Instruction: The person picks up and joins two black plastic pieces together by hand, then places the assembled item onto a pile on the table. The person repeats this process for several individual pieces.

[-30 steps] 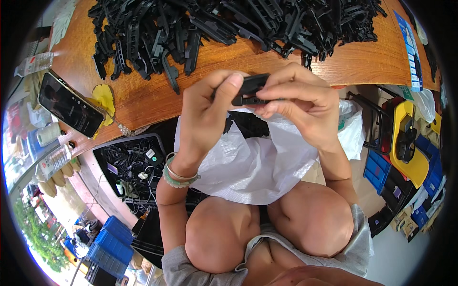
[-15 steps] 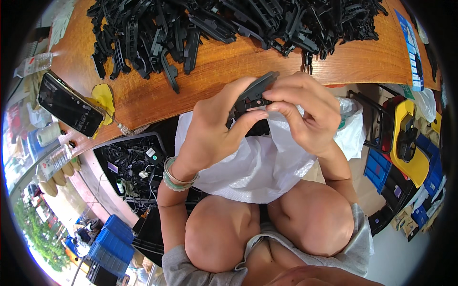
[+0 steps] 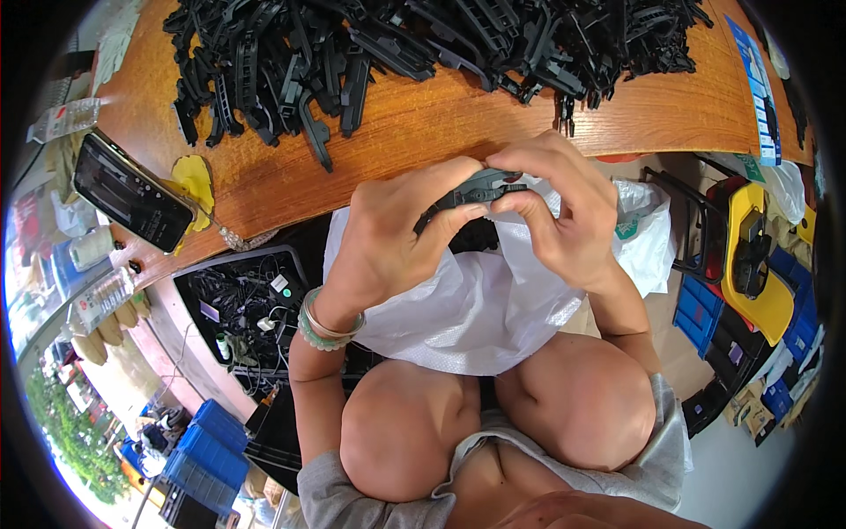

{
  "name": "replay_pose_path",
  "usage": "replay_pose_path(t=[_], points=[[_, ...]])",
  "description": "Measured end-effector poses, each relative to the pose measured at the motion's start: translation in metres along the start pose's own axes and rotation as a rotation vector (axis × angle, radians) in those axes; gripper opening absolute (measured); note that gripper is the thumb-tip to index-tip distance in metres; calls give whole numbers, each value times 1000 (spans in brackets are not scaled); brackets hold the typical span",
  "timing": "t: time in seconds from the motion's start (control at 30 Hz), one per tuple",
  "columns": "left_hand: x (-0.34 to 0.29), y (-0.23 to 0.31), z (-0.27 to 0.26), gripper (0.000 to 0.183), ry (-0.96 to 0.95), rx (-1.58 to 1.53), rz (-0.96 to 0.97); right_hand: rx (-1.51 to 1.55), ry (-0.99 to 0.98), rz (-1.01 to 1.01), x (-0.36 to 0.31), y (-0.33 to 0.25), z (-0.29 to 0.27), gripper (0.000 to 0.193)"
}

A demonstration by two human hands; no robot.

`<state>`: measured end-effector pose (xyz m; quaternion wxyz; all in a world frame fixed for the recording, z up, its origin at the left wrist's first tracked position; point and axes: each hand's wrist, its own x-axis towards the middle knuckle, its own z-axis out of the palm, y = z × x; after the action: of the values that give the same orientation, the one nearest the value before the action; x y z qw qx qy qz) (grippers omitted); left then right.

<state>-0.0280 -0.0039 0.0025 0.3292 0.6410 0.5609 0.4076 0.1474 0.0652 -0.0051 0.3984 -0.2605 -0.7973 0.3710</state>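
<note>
Between my two hands is a black plastic part (image 3: 483, 188), held just off the near edge of the wooden table. My left hand (image 3: 388, 225) is closed round one end, its thumb along the lower side. The thumb and fingers of my right hand (image 3: 564, 207) pinch the other end. My fingers cover much of the part, so its full shape does not show. Beyond my hands, a large heap of similar black plastic parts (image 3: 352, 53) lies on the table (image 3: 423, 119). Below my hands a white woven sack (image 3: 476, 309) is spread over my lap.
At the table's left edge a smartphone (image 3: 132, 192) leans beside a yellow flower-shaped piece (image 3: 191, 181). A dark bin of cables and small parts (image 3: 242, 309) stands below. To the right is a yellow chair (image 3: 762, 291); blue crates (image 3: 207, 450) are stacked at lower left.
The black part has been turned and lowered between my hands, and now lies flatter. My right fingers have shifted slightly left and closed nearer my left hand.
</note>
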Motion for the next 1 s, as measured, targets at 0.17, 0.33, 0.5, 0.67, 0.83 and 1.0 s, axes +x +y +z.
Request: replay_pose_path(t=[0.17, 0.33, 0.5, 0.67, 0.83, 1.0], points=[[0, -5, 2, 27, 20, -66, 4, 67, -45, 108, -2, 2, -2, 25], [2, -23, -13, 26, -35, -140, 42, 199, -241, 306, -5, 1, -6, 21], [51, -32, -26, 21, 279, 653, 168, -287, -20, 69, 8, 24, 0, 14], [64, -45, -25, 24, 219, 977, 466, -727, 134, 30, 17, 34, 13, 10], [35, -38, -20, 27, 113, 817, 383, -631, 80, -41, 6, 28, 14, 17], [25, -30, -4, 19, 134, 492, 180, -592, 54, -55, 1, 25, 8, 24]])
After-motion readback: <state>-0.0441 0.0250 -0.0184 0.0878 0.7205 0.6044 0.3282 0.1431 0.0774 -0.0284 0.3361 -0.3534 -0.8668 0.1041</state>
